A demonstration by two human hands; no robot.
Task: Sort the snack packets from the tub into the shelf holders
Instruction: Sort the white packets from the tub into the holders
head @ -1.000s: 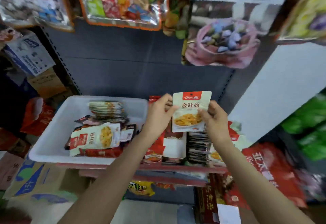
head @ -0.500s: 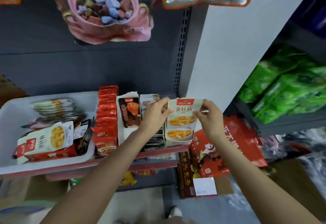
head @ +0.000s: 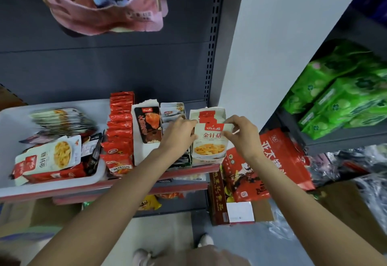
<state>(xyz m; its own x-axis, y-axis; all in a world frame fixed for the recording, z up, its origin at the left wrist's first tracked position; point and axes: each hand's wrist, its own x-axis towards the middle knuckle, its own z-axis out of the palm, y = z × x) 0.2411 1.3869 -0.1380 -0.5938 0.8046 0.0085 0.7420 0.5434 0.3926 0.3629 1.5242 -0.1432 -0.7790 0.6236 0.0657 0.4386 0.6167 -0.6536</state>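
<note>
A: What takes up most of your view?

B: The dark grey shelf back panel (head: 104, 66) fills the upper left and centre of the frame, with a white wall (head: 272, 45) to its right. At the right edge you have a second rack stacked with green packs (head: 343, 100).

A: And on the shelf itself?

B: Your white tub (head: 12, 119) sits at the left centre, with loose snack packets in it; the one on top is a white and red packet (head: 49, 156) showing yellow strips. Just right of the tub stand the shelf holders: a row of red packets (head: 120, 127), then a holder with a dark packet (head: 149, 125), then a narrow row of pale ones (head: 172, 109).

A: Where is the packet you are sorting?

B: The white packet (head: 210, 144) with the red label is at the centre of the frame, upright, at the front of the rightmost holder (head: 206, 112), just ahead of matching packets.

A: And your hands?

B: Your left hand (head: 178, 134) pinches the packet's upper left edge. Your right hand (head: 244, 133) pinches its upper right corner. Both are grasping it.

A: Anything above?

B: A pink bag of sweets (head: 104, 3) hangs at the upper left.
</note>
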